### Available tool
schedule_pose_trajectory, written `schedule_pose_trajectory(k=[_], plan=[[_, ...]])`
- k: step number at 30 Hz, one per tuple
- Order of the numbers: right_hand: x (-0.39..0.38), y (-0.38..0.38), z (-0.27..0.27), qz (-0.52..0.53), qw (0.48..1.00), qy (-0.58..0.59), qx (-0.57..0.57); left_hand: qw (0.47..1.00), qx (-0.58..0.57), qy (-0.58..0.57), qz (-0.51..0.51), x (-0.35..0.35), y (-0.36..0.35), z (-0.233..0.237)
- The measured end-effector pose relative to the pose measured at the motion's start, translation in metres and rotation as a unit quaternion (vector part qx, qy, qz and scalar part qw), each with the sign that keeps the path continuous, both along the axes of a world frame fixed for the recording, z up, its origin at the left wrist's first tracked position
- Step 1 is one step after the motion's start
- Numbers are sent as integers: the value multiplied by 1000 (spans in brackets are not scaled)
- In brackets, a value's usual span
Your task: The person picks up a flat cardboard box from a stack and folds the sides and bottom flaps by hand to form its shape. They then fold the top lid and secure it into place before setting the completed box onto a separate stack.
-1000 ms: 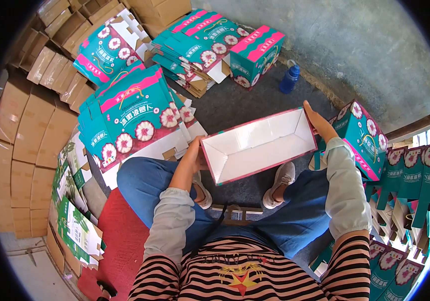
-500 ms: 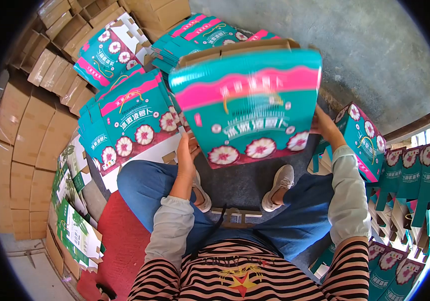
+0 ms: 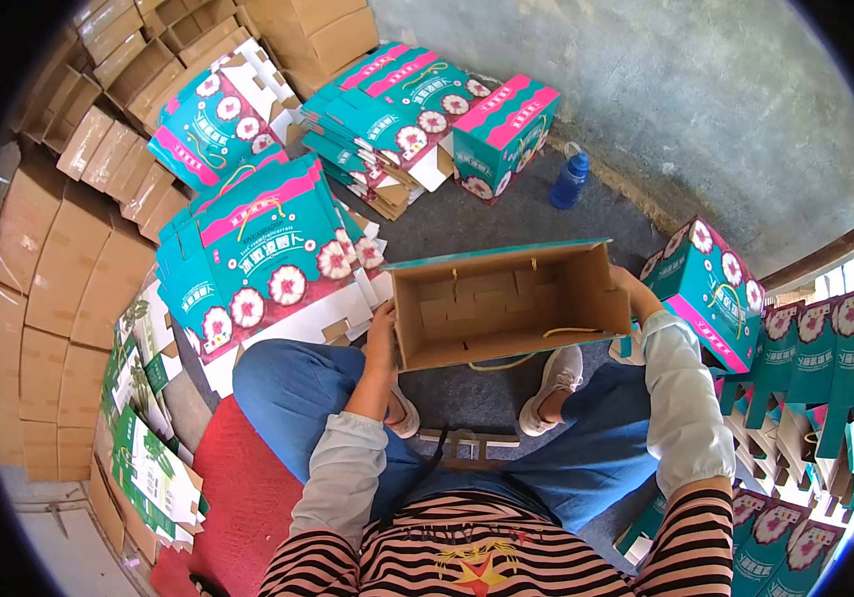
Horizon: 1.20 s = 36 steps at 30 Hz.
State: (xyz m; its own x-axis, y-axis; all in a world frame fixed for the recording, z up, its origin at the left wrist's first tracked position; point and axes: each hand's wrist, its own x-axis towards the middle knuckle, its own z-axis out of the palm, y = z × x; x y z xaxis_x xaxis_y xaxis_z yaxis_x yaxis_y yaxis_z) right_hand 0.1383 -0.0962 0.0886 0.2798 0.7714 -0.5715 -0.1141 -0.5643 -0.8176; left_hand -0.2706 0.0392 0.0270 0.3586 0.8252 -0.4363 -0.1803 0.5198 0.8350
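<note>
An open-topped carton (image 3: 516, 298) is held between my two hands over the floor in front of my shoes. Its bare brown inside faces me, with folded flaps interlocked on the bottom and yellow cord handles (image 3: 571, 331) at the long walls. A thin teal edge shows along its far rim. At the carton's left end my left hand (image 3: 381, 338) is closed on the wall, fingers partly hidden. My right hand (image 3: 636, 293) grips the right end. Left of my left hand lies a stack of flat teal and pink printed cartons (image 3: 268, 259).
More flat cartons (image 3: 397, 109) lie at the back beside a closed printed box (image 3: 506, 134) and a blue bottle (image 3: 570, 179). Another printed box (image 3: 710, 289) stands right of my right hand. Brown boxes (image 3: 39, 239) are piled at left; a grey wall (image 3: 646, 90) rises behind.
The carton has tipped and come lower, so its printed side has turned out of view and its open inside now faces me. Both hands stay on its ends.
</note>
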Motion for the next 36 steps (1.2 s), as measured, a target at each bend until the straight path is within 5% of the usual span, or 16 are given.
schedule_pose_trajectory(k=[1, 4, 7, 9, 11, 15, 24, 30, 36], plan=[[-2, 4, -2, -92, 988, 111, -61, 997, 31, 64, -19, 3, 1, -1], [-10, -3, 11, 22, 996, -30, -75, 955, 189, 221, -52, 9, -2, 0], [-7, 4, 1, 100, 977, -163, -92, 952, 219, 202, -64, 15, 2, -6], [-19, 1, 5, 203, 863, -462, -27, 925, 306, 205, -96, 20, 2, 5], [-37, 4, 16, 295, 674, -674, 63, 917, 309, 220, -125, 26, -9, 42], [-60, 21, 4, 468, 499, -726, 71, 885, 311, 291, -186, 27, -6, 38], [-64, 33, -14, 452, 569, -686, -34, 850, 289, 363, -250, 28, 0, 46], [-65, 33, -6, 467, 537, -698, -80, 831, 305, 387, -258, 27, 2, 44], [-67, 26, 4, 401, 674, -618, -61, 842, 303, 370, -248, 27, -1, 43]])
